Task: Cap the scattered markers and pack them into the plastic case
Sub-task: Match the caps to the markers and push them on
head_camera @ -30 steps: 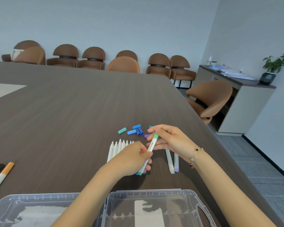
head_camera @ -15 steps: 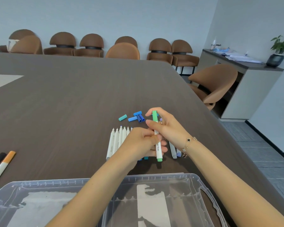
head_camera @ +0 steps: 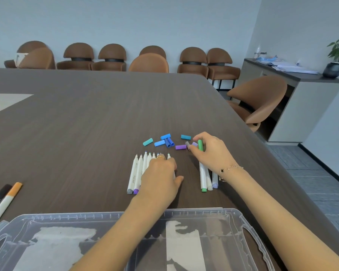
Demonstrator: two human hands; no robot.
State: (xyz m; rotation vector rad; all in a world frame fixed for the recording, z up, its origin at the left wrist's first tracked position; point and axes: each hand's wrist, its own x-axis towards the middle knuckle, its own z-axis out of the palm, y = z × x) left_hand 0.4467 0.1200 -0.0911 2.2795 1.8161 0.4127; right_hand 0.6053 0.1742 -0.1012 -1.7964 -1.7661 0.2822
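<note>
- Brown chairs line the far wall, and one more sits at the right edge of the dark wood-grain counter.
- A grey sideboard carries papers and a potted plant.

White markers, blue, teal and purple caps, clear plastic case, dark wood-grain table.

You have one view only, from the head camera, looking forward and down across the counter. The plastic case sits nearest the lens at the bottom edge; beyond it the counter runs away toward the chairs along the far wall.
</note>
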